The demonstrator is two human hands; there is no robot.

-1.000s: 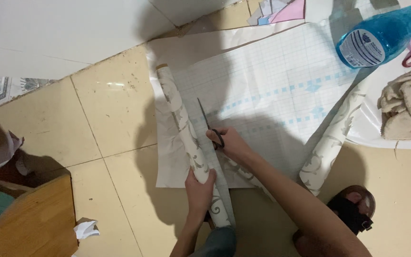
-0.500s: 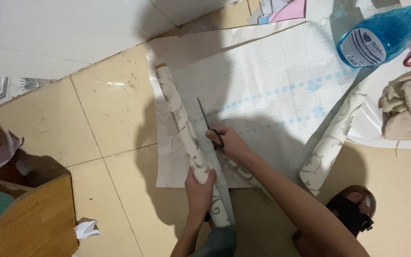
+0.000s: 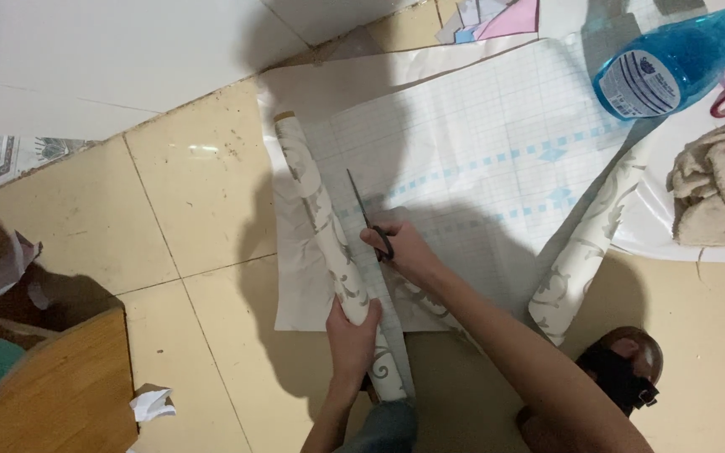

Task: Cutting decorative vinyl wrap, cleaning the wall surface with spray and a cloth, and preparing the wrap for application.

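Nearest the camera, the left hand was clenched around the near end of a rolled length of patterned wallpaper, its grip closed over the top of the roll and pressing it to the floor. The roll's long axis ran from that hand away and slightly to the left, its far open end pointing toward the white wall.

Just beside it, on the right, the right hand had its fingers through the dark handles of a pair of scissors, grasping them firmly. The blades pointed away from the person, almost parallel to the roll (a touch more upright in the frame), lying on the gridded backing sheet that spread flat across the tiles. Whether the blades were parted or closed could not be told.

To the right, a sandalled foot rested on the floor near the curled edge of the same sheet, which rolled upward showing its scroll pattern.

Farther off, at the upper right, lay a blue spray bottle on its side, and beside it a crumpled beige cloth. At the near left stood a wooden box corner with a scrap of white paper.
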